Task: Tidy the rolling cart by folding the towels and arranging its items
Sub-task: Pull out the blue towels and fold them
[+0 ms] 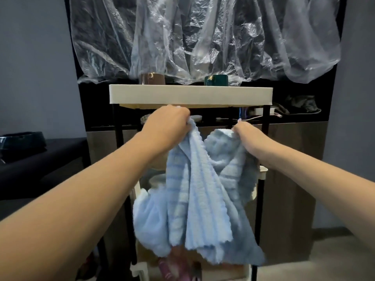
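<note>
I am gripping the blue towel (pixel 205 191) in my left hand (pixel 170 122) and right hand (pixel 246 134), bunched and hanging before the rolling cart (pixel 190 95), and ought to be working toward its corners so it spreads flat.

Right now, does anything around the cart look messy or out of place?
Yes. The blue towel hangs bunched and unfolded, gripped by the left hand and right hand. A pinkish cloth lies crumpled on the cart's bottom tier. The two mugs on the top tray stand upright.
</note>
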The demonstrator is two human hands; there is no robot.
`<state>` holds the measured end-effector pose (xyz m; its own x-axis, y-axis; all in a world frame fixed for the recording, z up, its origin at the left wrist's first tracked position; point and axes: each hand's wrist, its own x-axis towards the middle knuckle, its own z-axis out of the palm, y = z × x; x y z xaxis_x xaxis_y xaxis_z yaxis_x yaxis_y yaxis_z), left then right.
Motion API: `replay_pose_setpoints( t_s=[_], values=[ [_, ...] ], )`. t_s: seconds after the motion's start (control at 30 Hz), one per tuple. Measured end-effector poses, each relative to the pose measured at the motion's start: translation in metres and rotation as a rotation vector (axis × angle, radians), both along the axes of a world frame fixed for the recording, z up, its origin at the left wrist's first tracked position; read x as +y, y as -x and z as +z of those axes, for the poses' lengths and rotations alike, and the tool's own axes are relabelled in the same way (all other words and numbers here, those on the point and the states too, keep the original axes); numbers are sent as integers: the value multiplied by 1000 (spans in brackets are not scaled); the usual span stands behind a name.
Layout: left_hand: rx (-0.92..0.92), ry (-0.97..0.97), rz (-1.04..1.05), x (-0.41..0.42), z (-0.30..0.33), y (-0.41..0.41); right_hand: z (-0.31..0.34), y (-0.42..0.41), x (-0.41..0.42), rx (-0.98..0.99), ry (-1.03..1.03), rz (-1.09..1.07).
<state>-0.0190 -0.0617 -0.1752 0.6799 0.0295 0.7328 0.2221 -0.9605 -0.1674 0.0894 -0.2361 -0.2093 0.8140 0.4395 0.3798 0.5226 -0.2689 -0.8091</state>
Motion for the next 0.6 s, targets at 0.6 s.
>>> replay_pose_setpoints(
  t_s=[0.6],
  values=[
    [752, -42, -377, -4, -89, -28, -41, -32, -14, -58, 228, -50]
  ],
)
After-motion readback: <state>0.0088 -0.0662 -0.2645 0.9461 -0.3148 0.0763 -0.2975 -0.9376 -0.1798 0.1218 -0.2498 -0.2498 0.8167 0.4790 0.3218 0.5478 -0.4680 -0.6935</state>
